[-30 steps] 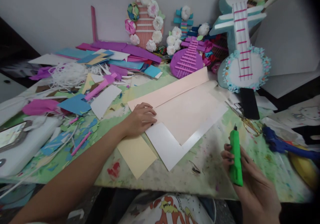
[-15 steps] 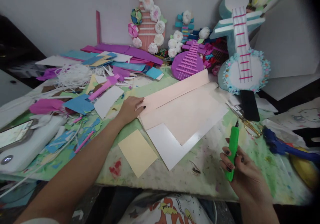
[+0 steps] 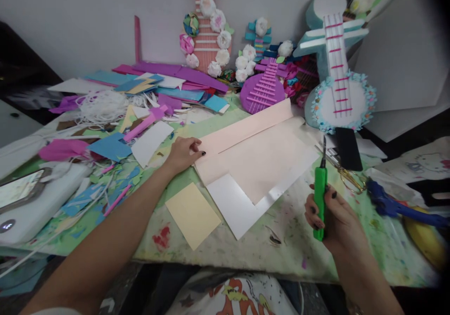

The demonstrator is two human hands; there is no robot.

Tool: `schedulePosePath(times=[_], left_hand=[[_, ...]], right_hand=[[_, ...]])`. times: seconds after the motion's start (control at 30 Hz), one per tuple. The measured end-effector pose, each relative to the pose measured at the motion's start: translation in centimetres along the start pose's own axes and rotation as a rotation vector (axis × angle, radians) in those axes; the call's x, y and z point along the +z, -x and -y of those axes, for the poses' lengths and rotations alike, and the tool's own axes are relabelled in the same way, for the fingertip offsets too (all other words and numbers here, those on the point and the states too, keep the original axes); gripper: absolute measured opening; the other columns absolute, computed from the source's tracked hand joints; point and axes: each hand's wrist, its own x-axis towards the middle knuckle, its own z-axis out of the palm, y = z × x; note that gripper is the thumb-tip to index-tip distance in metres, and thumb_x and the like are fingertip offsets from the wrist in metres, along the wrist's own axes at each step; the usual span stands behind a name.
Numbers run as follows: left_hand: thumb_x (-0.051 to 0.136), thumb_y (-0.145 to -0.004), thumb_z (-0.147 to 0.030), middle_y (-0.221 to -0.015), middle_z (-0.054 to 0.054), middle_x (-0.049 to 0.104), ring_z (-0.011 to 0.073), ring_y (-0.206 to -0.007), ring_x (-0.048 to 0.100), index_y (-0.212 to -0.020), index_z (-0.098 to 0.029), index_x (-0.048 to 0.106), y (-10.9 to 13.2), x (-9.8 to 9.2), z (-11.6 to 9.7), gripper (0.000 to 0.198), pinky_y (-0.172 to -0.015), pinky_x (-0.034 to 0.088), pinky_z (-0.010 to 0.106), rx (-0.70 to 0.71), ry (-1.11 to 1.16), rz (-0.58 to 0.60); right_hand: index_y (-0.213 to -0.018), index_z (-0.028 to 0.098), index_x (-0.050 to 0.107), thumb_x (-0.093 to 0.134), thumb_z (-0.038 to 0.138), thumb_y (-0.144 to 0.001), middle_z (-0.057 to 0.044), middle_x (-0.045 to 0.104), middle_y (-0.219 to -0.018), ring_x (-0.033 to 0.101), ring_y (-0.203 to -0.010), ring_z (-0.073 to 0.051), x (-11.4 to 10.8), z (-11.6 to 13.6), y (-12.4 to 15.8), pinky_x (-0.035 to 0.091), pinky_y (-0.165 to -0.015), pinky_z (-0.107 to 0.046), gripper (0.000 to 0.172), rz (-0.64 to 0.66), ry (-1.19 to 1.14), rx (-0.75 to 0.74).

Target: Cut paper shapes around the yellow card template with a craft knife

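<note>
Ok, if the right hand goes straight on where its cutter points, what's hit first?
Probably the base of the white guitar model; the green cutter would pass just left of the black phone. Depth unclear.

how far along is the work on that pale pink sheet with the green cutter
Done: the pale pink sheet lies spread over the white board, far edge turned up. In hand: the left hand presses the sheet's left edge; the right hand grips the green cutter upright, blade out, off the sheet. Left: no cut shows in the sheet yet.
</note>
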Motion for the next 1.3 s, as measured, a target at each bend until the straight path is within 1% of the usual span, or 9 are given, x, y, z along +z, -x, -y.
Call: schedulePosePath(times=[0.23,0.4,0.5,0.6,0.7,0.83,1.07,1.2,1.3], left_hand=[[0.060,-0.077,-0.031,-0.080,0.004,0.068,0.0251,-0.091,0.057,-0.099,-0.019,0.065,0.2,-0.4,0.2,0.026,-0.082,0.044,0.035,-0.010,0.025,0.036],[0.059,-0.077,-0.029,-0.083,0.003,0.067,0.0236,-0.090,0.058,-0.101,-0.020,0.062,0.3,-0.5,0.5,0.026,-0.082,0.044,0.035,-0.010,0.031,0.010],[0.056,-0.078,-0.027,-0.082,0.002,0.064,0.0214,-0.084,0.058,-0.102,-0.019,0.059,0.3,-0.6,0.8,0.025,-0.079,0.044,0.033,-0.008,0.029,-0.013],[0.055,-0.078,-0.024,-0.078,0.001,0.062,0.0201,-0.079,0.056,-0.100,-0.019,0.057,0.3,-0.7,1.0,0.023,-0.078,0.043,0.033,0.000,0.012,-0.026],[0.056,-0.077,-0.022,-0.076,0.000,0.061,0.0197,-0.077,0.054,-0.098,-0.020,0.057,0.2,-0.8,1.2,0.021,-0.080,0.042,0.034,0.005,-0.011,-0.031],[0.058,-0.076,-0.022,-0.075,0.000,0.063,0.0206,-0.078,0.055,-0.096,-0.020,0.058,0.1,-0.7,1.3,0.020,-0.079,0.041,0.035,0.011,-0.033,-0.029],[0.061,-0.075,-0.023,-0.072,0.000,0.065,0.0203,-0.074,0.057,-0.093,-0.021,0.059,0.1,-0.7,1.4,0.019,-0.077,0.043,0.035,0.047,-0.040,-0.064],[0.064,-0.075,-0.022,-0.078,0.001,0.067,0.0218,-0.078,0.059,-0.092,-0.021,0.061,0.2,-0.9,0.8,0.018,-0.082,0.043,0.039,0.104,-0.030,-0.133],[0.061,-0.080,-0.023,-0.093,0.006,0.067,0.0251,-0.095,0.057,-0.091,-0.020,0.063,0.6,-1.0,-0.5,0.012,-0.093,0.039,0.045,0.201,-0.007,-0.215]], right_hand=[[-0.087,0.023,0.051,0.062,0.055,-0.084,0.005,0.055,-0.045,0.038,-0.027,-0.008,2.7,1.0,-3.5,0.030,-0.031,-0.019,0.034,0.097,0.192,-0.071],[-0.087,0.021,0.055,0.064,0.053,-0.083,0.004,0.056,-0.046,0.047,-0.032,-0.010,4.8,1.6,-7.1,0.033,-0.033,-0.020,0.034,0.215,0.401,-0.187],[-0.082,0.019,0.058,0.076,0.042,-0.073,0.005,0.057,-0.057,0.047,-0.035,-0.007,5.6,1.0,-9.5,0.036,-0.035,-0.021,0.031,0.300,0.594,-0.274],[-0.085,0.019,0.060,0.076,0.037,-0.072,0.006,0.055,-0.065,0.046,-0.036,-0.007,5.7,-0.5,-11.1,0.037,-0.036,-0.022,0.028,0.354,0.735,-0.275],[-0.089,0.020,0.060,0.071,0.035,-0.075,0.008,0.050,-0.058,0.047,-0.037,-0.009,5.3,-1.9,-11.6,0.038,-0.038,-0.023,0.023,0.422,0.809,-0.216],[-0.091,0.020,0.060,0.069,0.033,-0.077,0.008,0.049,-0.053,0.047,-0.040,-0.010,4.7,-2.7,-11.4,0.037,-0.041,-0.024,0.021,0.447,0.835,-0.220],[-0.104,0.018,0.067,0.069,0.034,-0.077,0.006,0.053,-0.050,0.050,-0.043,-0.012,4.3,-2.9,-11.8,0.040,-0.046,-0.026,0.032,0.439,0.866,-0.188],[-0.108,0.020,0.059,0.072,0.034,-0.073,0.004,0.060,-0.066,0.053,-0.046,-0.012,4.3,-2.8,-11.8,0.042,-0.044,-0.026,0.040,0.450,0.794,-0.191],[-0.097,0.021,0.057,0.075,0.036,-0.070,0.002,0.063,-0.074,0.055,-0.052,-0.013,3.9,-1.6,-12.0,0.044,-0.047,-0.026,0.035,0.466,0.833,-0.223]])
